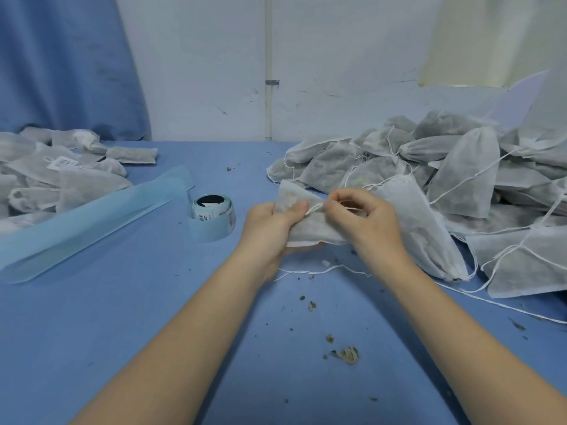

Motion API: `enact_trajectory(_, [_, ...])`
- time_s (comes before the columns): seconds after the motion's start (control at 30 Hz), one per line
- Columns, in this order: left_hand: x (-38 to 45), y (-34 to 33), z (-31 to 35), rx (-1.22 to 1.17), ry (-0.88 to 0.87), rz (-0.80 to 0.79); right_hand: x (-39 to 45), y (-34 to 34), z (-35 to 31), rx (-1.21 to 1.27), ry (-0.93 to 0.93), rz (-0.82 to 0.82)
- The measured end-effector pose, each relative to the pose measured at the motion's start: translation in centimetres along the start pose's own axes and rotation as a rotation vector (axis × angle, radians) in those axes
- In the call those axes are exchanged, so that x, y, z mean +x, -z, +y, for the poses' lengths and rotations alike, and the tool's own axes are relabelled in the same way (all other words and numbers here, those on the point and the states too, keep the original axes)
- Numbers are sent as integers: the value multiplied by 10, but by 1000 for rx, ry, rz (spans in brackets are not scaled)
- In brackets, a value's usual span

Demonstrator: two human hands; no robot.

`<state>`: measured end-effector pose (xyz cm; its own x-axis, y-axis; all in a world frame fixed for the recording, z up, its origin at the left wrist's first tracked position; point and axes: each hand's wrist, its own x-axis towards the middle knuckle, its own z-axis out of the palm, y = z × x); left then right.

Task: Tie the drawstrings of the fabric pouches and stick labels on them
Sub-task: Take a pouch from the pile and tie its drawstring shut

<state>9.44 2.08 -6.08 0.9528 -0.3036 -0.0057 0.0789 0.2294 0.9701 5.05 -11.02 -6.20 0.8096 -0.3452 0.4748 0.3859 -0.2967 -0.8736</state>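
While both forearms reach in over the blue table [129, 302], the work sits at its centre.

Pouch in hand: a white fabric pouch [310, 228], dark filling showing faintly through the cloth, is held just above the table surface at mid-frame.

Left hand: the left hand [270, 225] grips the pouch from below and from the left, thumb pressed on top of the gathered fabric.

Right hand: the right hand [365, 219] has its fingers curled, pinching the white drawstring [316, 207] close to the left thumb (the two hands nearly touch).

Loose cord: another length of string [322, 270] trails on the table beneath the wrists.

Right pile: a heap of filled pouches [460, 167] with dangling strings lies to the right, one large pouch touching the right hand's back.

Left pile: more pouches [61, 173] lie at the far left, one with a printed label [63, 162] on it.

Label roll: a roll of labels [214, 210] stands left of the hands, its pale blue backing strip [92, 216] stretching away to the left.

Debris: dry crumbs [346, 354] dot the table near the forearms.
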Motion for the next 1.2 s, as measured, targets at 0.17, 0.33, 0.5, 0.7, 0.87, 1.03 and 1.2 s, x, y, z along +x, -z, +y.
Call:
enact_trajectory(0.17, [5, 12, 12, -44, -84, 103, 17, -23, -7, -100, 86, -65])
enact_trajectory(0.33, [4, 30, 27, -125, -54, 25, 29, -49, -9, -76, 107, -110])
enact_trajectory(0.5, [10, 44, 28, -87, -110, 98, 38, -71, -8, -119, 154, -77])
enact_trajectory(0.7, [20, 64, 33, -77, -168, 324, 53, -97, -5, -6, 4, -148])
enact_trajectory(0.87, [34, 100, 36, -140, -211, 708, 63, -119, 20, 67, -419, -239])
enact_trajectory(1.03, [39, 115, 37, -248, -188, 828, 52, -131, 30, -321, -223, -570])
enact_trajectory(1.2, [45, 114, 32, -179, -152, 793, 46, -132, 33, -283, -182, -529])
